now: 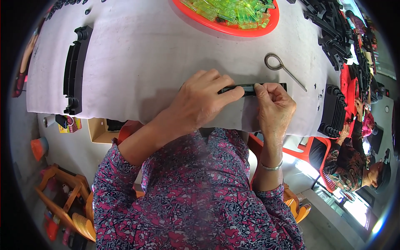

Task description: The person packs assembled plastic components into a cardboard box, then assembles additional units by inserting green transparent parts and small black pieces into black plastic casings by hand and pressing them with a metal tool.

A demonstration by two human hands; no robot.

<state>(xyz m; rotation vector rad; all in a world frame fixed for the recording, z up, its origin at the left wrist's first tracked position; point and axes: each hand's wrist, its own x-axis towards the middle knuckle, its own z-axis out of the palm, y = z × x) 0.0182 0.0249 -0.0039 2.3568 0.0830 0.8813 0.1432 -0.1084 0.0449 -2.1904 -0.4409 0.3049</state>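
Observation:
A long, narrow black plastic part (248, 88) lies crosswise in front of me, near the table's front edge, held from both ends. My left hand (202, 100) is closed around its left end, thumb along the near side and fingers over the far side. At the other end, my right hand (276, 104) pinches it with thumb and bent fingers. Whether a smaller piece sits between those fingertips is hidden. Beyond my right hand, a metal rod tool with a ring handle (274, 62) rests on the pale table cover (137, 54).
A red bowl (225, 27) of translucent yellow-green pieces stands at the far side. One black plastic part (75, 71) lies at left. Black parts are heaped (329, 29) at far right and stacked (333, 110) at the right edge. Another person (348, 166) sits to the right.

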